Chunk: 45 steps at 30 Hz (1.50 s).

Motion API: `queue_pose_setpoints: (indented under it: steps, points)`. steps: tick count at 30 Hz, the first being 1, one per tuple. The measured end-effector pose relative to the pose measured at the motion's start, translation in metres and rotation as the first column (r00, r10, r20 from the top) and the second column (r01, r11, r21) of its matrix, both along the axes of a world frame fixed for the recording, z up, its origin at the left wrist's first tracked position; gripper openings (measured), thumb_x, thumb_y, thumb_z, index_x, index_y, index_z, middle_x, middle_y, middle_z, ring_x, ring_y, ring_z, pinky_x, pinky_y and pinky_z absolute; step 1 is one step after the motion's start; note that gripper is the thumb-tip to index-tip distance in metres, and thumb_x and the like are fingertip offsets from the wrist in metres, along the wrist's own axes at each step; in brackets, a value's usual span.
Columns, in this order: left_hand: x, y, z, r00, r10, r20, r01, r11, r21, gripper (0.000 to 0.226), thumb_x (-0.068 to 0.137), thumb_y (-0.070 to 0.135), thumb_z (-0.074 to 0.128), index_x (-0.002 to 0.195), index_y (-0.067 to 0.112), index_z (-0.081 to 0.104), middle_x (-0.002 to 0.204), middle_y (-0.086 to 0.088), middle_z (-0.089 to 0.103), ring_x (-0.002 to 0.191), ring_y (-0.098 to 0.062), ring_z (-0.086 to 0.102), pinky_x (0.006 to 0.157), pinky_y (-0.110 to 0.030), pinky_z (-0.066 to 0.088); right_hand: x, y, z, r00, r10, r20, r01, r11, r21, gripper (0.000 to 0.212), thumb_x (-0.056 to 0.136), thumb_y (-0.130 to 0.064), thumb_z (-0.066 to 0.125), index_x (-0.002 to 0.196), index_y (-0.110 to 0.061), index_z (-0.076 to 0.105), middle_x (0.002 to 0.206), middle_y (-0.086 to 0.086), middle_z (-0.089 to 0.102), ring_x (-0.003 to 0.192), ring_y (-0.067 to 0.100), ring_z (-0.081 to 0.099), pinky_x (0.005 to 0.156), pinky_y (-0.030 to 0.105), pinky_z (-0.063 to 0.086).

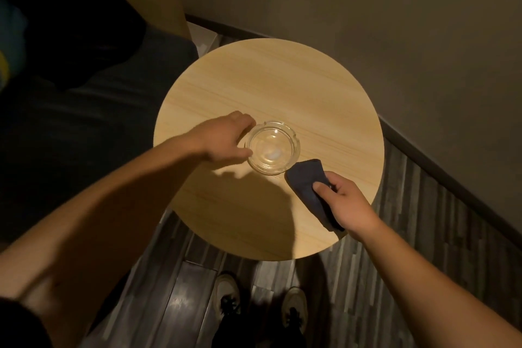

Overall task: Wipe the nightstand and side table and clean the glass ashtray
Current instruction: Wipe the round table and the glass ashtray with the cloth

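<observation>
A round clear glass ashtray [272, 147] sits on the round light-wood side table [282, 79], a little in front of its middle. My left hand [226, 140] wraps the ashtray's left rim, thumb at the near side and fingers at the far side. My right hand [344, 203] holds a folded dark blue cloth [308, 181] just right of the ashtray. The cloth's far tip touches or nearly touches the ashtray's near-right edge. Nothing lies inside the ashtray that I can make out.
A dark sofa or bed [84, 121] lies close to the table's left. A beige wall [395, 22] with a dark skirting runs behind and to the right. My shoes [262, 302] stand on striped wood flooring below the table's near edge.
</observation>
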<state>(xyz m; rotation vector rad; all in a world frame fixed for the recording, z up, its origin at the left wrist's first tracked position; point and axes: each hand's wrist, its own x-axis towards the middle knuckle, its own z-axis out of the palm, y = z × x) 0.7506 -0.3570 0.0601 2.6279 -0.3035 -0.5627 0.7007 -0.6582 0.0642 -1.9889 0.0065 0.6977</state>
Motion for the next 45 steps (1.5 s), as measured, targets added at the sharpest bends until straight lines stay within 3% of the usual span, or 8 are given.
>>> queue_pose_setpoints:
  steps: [4,20,24,26,28,31,37,45]
  points:
    - [-0.02,-0.003,-0.01,1.0,0.01,-0.021,-0.012,0.995,-0.095,0.074,0.08,0.058,0.053,0.143,0.045,0.017,0.132,-0.001,0.044,0.09,-0.013,0.052,0.073,-0.029,0.044,0.0,0.0,-0.001,0.999,-0.027,-0.028,0.027,1.0,0.015,0.017,0.095,-0.021,0.05,0.09,-0.023,0.066,0.081,-0.001,0.07,0.075,0.01,0.063,0.069,0.025,0.045]
    - [-0.038,-0.011,-0.027,0.978,0.195,0.072,-0.181,0.969,-0.166,0.075,0.075,0.063,0.062,0.136,0.037,0.026,0.135,-0.002,0.046,0.108,-0.021,0.054,0.08,-0.034,0.044,0.026,0.001,0.024,0.968,-0.252,-0.014,0.252,0.963,0.089,0.02,0.095,-0.025,0.05,0.089,-0.024,0.068,0.085,0.004,0.071,0.084,0.023,0.066,0.07,0.034,0.049]
    - [-0.04,-0.014,-0.023,0.968,0.245,0.055,-0.231,0.955,-0.187,0.075,0.072,0.059,0.064,0.134,0.037,0.028,0.133,0.002,0.047,0.108,-0.017,0.053,0.088,-0.039,0.049,0.05,0.025,0.035,0.928,-0.001,0.372,0.063,0.986,-0.154,0.016,0.095,-0.028,0.045,0.098,-0.032,0.06,0.086,-0.011,0.065,0.079,0.009,0.06,0.066,0.032,0.047]
    - [-0.039,-0.014,-0.021,0.966,0.255,0.053,-0.239,0.949,-0.205,0.076,0.071,0.058,0.066,0.134,0.035,0.03,0.132,0.003,0.048,0.108,-0.015,0.053,0.089,-0.039,0.049,0.058,0.044,0.035,0.765,0.284,0.578,-0.09,0.936,-0.34,0.024,0.093,-0.022,0.047,0.114,-0.025,0.059,0.102,-0.006,0.066,0.088,0.013,0.057,0.069,0.032,0.045]
    - [-0.038,-0.015,-0.021,0.963,0.265,0.044,-0.25,0.943,-0.219,0.076,0.071,0.057,0.067,0.134,0.032,0.032,0.132,0.004,0.048,0.108,-0.013,0.052,0.09,-0.037,0.049,0.062,0.065,0.027,0.549,0.602,0.58,-0.232,0.776,-0.587,0.037,0.088,-0.017,0.053,0.124,-0.019,0.057,0.117,0.003,0.063,0.102,0.024,0.053,0.08,0.036,0.045]
    - [-0.036,-0.015,-0.023,0.96,0.276,0.055,-0.255,0.936,-0.241,0.074,0.071,0.055,0.069,0.133,0.029,0.035,0.13,0.004,0.048,0.105,-0.01,0.05,0.086,-0.034,0.049,0.066,0.091,0.009,0.32,0.891,0.321,-0.311,0.419,-0.853,0.041,0.088,-0.022,0.053,0.13,-0.022,0.053,0.126,0.004,0.055,0.109,0.028,0.047,0.084,0.036,0.037]
    - [-0.038,-0.013,-0.025,0.959,0.266,0.101,-0.223,0.923,-0.313,0.069,0.074,0.054,0.067,0.131,0.026,0.04,0.121,0.004,0.052,0.095,-0.007,0.049,0.076,-0.029,0.049,0.078,0.097,0.011,0.402,0.888,0.221,-0.451,0.402,-0.797,0.037,0.093,-0.044,0.047,0.121,-0.023,0.059,0.11,0.006,0.05,0.098,0.026,0.048,0.072,0.036,0.046]
    - [-0.04,-0.013,-0.026,0.945,0.282,0.163,-0.218,0.92,-0.326,0.062,0.075,0.051,0.069,0.126,0.024,0.044,0.109,0.005,0.055,0.085,-0.015,0.055,0.07,-0.028,0.048,0.081,0.12,0.013,0.452,0.856,0.252,-0.396,0.446,-0.803,0.033,0.089,-0.029,0.054,0.122,-0.025,0.054,0.115,0.003,0.053,0.096,0.028,0.052,0.061,0.034,0.043]
